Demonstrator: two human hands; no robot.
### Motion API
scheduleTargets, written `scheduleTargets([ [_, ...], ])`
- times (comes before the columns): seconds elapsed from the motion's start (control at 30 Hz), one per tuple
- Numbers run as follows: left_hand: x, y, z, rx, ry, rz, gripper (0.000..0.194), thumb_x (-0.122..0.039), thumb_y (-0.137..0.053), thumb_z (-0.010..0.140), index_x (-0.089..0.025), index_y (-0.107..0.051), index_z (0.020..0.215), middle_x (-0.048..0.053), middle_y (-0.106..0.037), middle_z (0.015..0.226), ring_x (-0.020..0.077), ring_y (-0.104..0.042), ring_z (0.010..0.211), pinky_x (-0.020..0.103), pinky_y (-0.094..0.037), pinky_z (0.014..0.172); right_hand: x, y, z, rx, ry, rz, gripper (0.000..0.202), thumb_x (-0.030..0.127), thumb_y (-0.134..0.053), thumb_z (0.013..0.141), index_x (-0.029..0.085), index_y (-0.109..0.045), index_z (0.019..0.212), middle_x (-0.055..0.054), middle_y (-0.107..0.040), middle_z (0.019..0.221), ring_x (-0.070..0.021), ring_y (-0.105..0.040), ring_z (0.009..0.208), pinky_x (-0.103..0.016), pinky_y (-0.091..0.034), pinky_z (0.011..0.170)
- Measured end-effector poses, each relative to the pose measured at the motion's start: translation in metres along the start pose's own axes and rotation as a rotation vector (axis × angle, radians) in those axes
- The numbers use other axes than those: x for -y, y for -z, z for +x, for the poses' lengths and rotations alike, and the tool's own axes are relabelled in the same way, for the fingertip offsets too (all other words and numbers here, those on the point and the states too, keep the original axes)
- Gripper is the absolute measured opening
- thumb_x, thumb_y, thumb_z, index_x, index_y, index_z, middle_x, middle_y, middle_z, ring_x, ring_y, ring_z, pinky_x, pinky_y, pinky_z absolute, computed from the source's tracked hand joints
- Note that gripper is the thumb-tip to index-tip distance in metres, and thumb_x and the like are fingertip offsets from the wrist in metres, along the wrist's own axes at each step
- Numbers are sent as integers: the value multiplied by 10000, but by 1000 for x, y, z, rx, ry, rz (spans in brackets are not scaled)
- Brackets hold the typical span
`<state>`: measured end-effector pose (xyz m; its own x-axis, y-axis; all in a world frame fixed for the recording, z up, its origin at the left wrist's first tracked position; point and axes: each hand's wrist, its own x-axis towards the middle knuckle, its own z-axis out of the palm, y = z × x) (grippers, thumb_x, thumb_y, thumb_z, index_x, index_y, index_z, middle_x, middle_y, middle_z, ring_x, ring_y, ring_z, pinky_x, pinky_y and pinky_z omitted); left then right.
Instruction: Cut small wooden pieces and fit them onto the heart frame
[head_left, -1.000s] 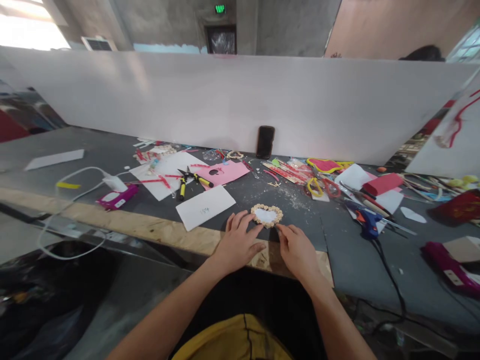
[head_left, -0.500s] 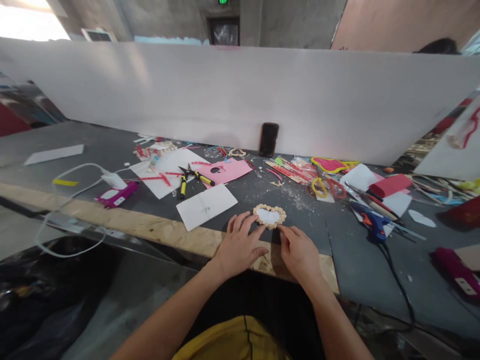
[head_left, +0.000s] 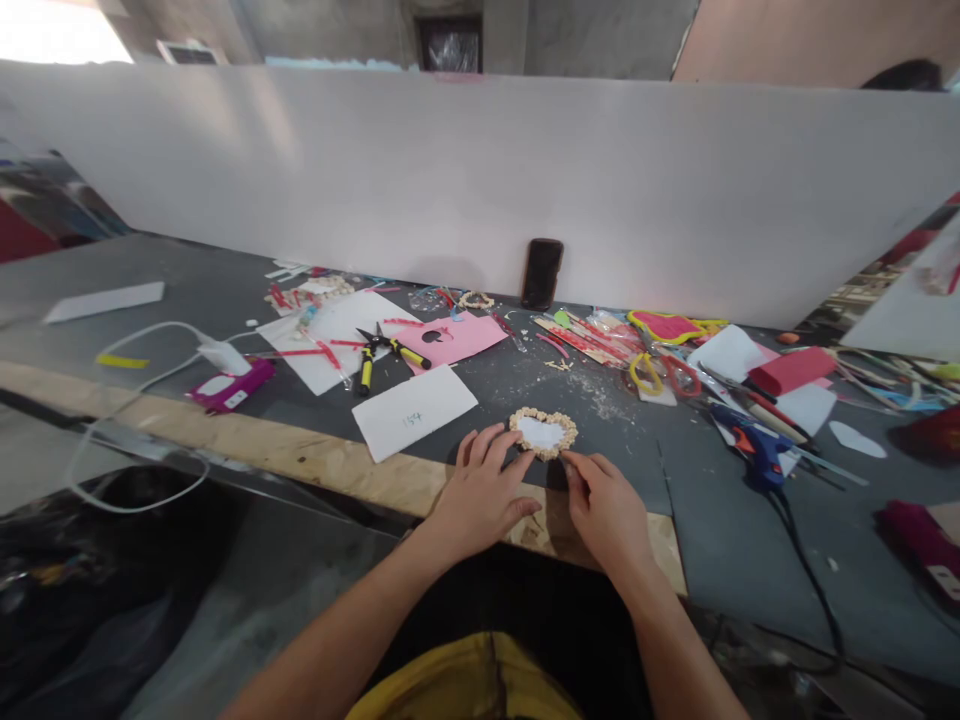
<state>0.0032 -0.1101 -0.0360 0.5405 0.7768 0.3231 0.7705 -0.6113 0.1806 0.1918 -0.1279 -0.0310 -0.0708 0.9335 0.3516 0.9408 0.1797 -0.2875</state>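
Note:
A small heart-shaped piece point(head_left: 541, 432) lies flat near the table's front edge, white in the middle with a rim of lumpy beige bits. My left hand point(head_left: 491, 490) rests at its lower left, fingers spread and fingertips touching the rim. At the lower right, my right hand point(head_left: 609, 500) is closed, with its index finger and thumb together on the rim's edge. A white card point(head_left: 414, 412) with handwritten marks lies left of the heart. Behind the card are pliers with yellow and black handles point(head_left: 366, 368) and a pink sheet point(head_left: 469, 338) with a cut-out.
A phone point(head_left: 541, 273) leans against the white partition point(head_left: 360, 170). To the right lie scissors point(head_left: 681, 376), a blue glue gun point(head_left: 765, 455) with its black cord, and a red roll point(head_left: 795, 370). A purple power strip point(head_left: 240, 388) with a white cable sits at left.
The camera view has shifted slightly, so everything sits a little differently in frame. Both hands stay at the heart's rim in nearly the same pose.

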Motion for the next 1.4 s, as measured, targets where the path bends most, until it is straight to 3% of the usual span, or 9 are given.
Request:
scheduleTargets([
  [0.17, 1, -1, 0, -15, 2, -4, 513, -524, -515, 854, -244, -491, 1283, 96, -418, 1372, 301, -265, 1323, 497, -240, 1084, 3, 2, 10, -43, 63, 23, 262, 272, -474, 876, 220, -620, 1087, -76, -616, 961, -221, -552, 901, -348, -454, 771],
  [0.4, 0, 2, -1, -20, 19, -19, 521, -541, -516, 847, -229, -501, 1265, 103, -423, 1361, 306, -265, 1323, 511, -250, 1079, 2, -3, 23, -38, 166, 15, 244, 228, -458, 876, 206, -653, 1021, -100, -569, 982, -240, -490, 915, -398, -436, 801],
  [1.4, -2, 9, 1, 10, 53, -63, 499, -494, -568, 835, -247, -498, 1262, 87, -389, 1396, 308, -236, 1342, 514, -234, 1093, -2, -12, 24, -44, 173, 108, 209, 277, -474, 883, 219, -655, 970, -89, -562, 974, -225, -510, 918, -395, -459, 812],
])
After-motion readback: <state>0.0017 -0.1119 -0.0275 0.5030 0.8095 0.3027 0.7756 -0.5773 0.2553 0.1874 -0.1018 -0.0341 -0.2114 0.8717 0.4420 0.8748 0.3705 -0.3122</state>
